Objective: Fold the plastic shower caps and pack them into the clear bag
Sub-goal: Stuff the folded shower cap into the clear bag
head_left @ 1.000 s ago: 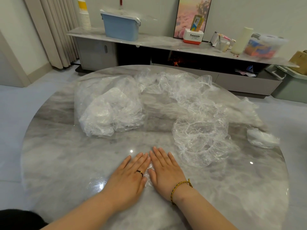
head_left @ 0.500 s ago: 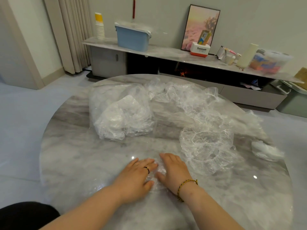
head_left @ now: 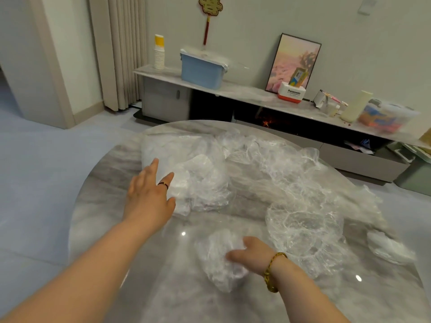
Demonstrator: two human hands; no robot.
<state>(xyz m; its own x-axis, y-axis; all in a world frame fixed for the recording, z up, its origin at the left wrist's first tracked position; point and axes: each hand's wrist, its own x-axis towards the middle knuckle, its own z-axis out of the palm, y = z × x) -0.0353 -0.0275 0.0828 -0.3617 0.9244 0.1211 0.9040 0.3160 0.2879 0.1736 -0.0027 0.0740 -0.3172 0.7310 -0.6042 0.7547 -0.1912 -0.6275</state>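
Clutching the folded shower cap [head_left: 217, 264] in the curled right hand [head_left: 250, 255] low over the near table [head_left: 105, 206], hovering the straight-fingered, released left hand [head_left: 149, 197] at the clear bag [head_left: 198, 173] farther left, ideally squeezing the fold tight while lifting the bag's mouth wide.

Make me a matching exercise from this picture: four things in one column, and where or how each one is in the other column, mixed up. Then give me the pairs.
Column one
1. left hand
2. right hand
3. blue bin
4. unfolded shower cap

Column two
A. stands on the shelf by the wall
B. grips a folded cap
C. lies spread open on the table
D. fingers straight, reaching to the clear bag

Pairs: 1-D, 2-B, 3-A, 4-C
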